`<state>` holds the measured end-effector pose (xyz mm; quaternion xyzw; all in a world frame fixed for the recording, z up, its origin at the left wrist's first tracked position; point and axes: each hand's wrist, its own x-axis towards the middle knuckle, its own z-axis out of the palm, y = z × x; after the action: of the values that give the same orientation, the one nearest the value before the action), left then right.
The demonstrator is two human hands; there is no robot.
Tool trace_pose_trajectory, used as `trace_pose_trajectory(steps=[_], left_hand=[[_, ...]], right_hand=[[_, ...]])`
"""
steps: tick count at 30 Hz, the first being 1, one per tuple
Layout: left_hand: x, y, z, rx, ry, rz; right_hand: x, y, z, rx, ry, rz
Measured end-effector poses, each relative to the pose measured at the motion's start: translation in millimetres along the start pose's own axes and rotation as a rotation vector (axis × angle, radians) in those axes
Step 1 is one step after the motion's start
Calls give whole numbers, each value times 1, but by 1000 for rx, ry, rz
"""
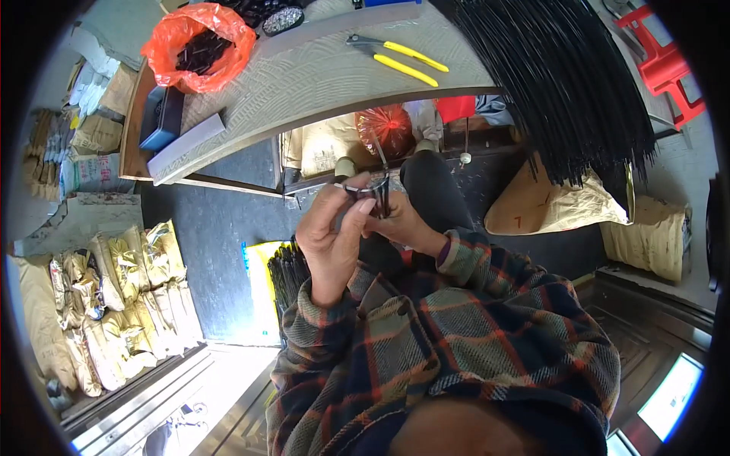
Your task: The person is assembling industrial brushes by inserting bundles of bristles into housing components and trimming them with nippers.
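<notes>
In front of my body, both hands are raised close together. My left hand (332,232) is closed, thumb and fingers pinching a thin, bent silvery-and-black piece (384,173). My right hand (403,226) is closed around the lower, dark part of that same piece. One slim end sticks up past my fingertips; its exact kind is too small to make out. On the worktable (304,91) beyond lie yellow-handled pliers (399,59) with dark jaws, touched by neither hand.
An orange plastic bag (162,55) of small black parts sits at the table's left. Long thin black rods (559,83) hang off its right end. Below are a tied red bag (385,129), a yellow-wrapped rod bundle (262,285) and several brown sacks (125,304). A red stool (665,64) stands far right.
</notes>
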<state>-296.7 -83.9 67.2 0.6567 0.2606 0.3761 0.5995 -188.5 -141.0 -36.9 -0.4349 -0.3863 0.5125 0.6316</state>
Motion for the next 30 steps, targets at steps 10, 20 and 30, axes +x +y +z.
trace_pose_trajectory(steps=[10, 20, 30], left_hand=[[-9, 3, 6, 266, 61, 306], [2, -1, 4, 331, -75, 286], [17, 13, -28, 248, 19, 204]], right_hand=[[11, -86, 20, -106, -39, -475], [18, -87, 13, -206, 68, -494], [20, -104, -19, 184, -11, -550]])
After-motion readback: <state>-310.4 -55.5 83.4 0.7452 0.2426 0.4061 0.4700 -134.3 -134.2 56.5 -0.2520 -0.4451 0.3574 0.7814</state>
